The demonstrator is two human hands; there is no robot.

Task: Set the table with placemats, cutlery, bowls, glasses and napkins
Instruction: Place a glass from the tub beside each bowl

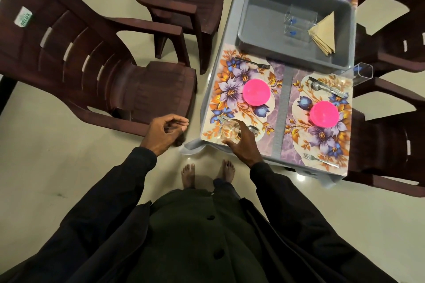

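Our right hand (243,145) grips a glass (230,130) on the near side of the tub (253,7); our left hand (164,132) hangs loose and looks empty. Mats (220,99), bowls (256,92) and cutlery (253,63) are out. Napkins (324,34) and two glasses (300,17) are left in the tub.

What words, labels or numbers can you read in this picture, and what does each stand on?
"DELUX": green letters on the white sticker on the back of the nearest brown chair.
Smaller print above it on the sticker: too blurred to read.
Nothing else bears readable text.
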